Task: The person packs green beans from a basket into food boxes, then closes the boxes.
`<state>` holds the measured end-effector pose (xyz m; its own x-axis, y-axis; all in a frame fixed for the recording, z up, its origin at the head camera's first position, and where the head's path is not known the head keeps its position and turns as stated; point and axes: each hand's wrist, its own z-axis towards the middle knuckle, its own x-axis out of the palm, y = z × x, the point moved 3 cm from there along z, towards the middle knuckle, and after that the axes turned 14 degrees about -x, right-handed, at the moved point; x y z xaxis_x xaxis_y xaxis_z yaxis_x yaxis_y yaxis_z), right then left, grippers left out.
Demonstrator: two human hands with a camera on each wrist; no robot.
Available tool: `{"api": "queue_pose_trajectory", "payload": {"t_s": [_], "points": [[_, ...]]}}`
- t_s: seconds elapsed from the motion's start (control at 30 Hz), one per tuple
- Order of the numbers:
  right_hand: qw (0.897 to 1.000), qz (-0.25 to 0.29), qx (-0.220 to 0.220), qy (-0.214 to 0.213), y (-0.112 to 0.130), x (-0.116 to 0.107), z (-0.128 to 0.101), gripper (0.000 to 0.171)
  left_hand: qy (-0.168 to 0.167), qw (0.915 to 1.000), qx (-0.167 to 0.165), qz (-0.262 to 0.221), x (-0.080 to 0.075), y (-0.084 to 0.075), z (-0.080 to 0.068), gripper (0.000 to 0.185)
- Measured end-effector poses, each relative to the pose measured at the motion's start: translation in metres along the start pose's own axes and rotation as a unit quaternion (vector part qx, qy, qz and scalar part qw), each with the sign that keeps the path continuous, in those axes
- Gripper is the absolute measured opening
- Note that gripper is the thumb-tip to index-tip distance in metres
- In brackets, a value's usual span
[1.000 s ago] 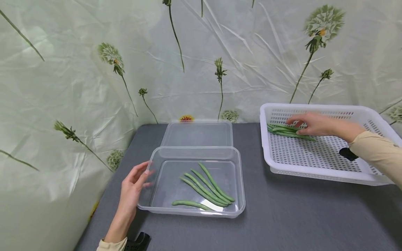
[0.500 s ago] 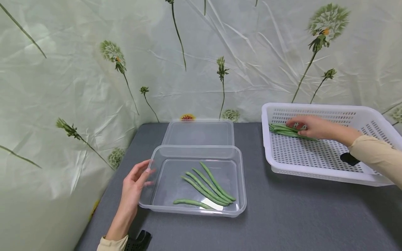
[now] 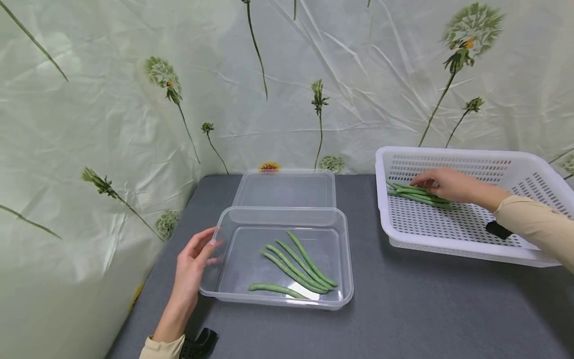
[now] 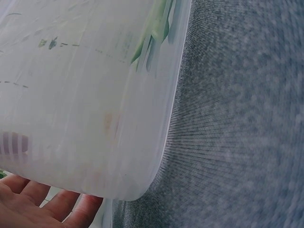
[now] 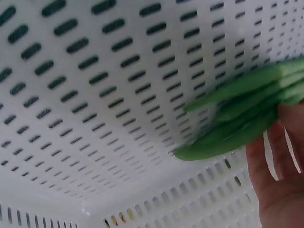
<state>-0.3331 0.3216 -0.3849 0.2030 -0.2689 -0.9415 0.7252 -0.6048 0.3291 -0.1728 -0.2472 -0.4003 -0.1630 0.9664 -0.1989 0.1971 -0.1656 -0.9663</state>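
Since the earlier frame, the green beans [image 5: 228, 137] in the white basket [image 3: 448, 246] have swung, their right ends now nearer its front; your right hand [image 3: 450, 184] dips slightly with them, while your left hand [image 3: 192, 262] and the clear box [image 3: 242, 264] keep their places. Your right grip curls round the bundle; how many beans it pinches, I cannot tell. They lie roughly side by side by the basket's left wall, which probably lets you take them crosswise. Your left grip is relaxed, fingers against the box's left wall, likely to steady so light a tub. Inside, four fanned beans [image 3: 322, 285] meet at the lower right, and a lone bean [image 3: 273, 287] lies along the front. The clear lid [image 3: 287, 188] sits flat behind, presumably to leave the box's top free.

Grey woven cloth covers the bench [image 3: 426, 309]. Beyond it hangs a pale, glossy sheet [image 3: 134, 149] printed with dandelions, creased toward the upper right.
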Motion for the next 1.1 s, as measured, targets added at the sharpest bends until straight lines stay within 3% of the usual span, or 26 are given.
{"api": "queue_pose_trajectory", "payload": {"t_s": [0.3,0.7,0.93,1.1], "points": [[0.999,0.037,0.034,0.001,0.002,-0.012,-0.003,0.042,0.005,0.9999,0.009,-0.003,0.001,-0.003,0.002,0.038],[0.995,0.092,0.026,-0.040,0.012,-0.022,-0.009,0.031,0.002,1.0000,0.003,0.007,0.000,0.000,0.001,0.039],[0.972,0.222,0.066,-0.021,0.019,-0.026,-0.014,0.035,0.004,1.0000,-0.001,0.003,0.000,0.001,0.000,0.039],[0.968,0.235,0.091,-0.023,0.026,-0.029,-0.018,0.038,0.001,1.0000,-0.002,0.003,0.001,0.002,0.000,0.038]]}}
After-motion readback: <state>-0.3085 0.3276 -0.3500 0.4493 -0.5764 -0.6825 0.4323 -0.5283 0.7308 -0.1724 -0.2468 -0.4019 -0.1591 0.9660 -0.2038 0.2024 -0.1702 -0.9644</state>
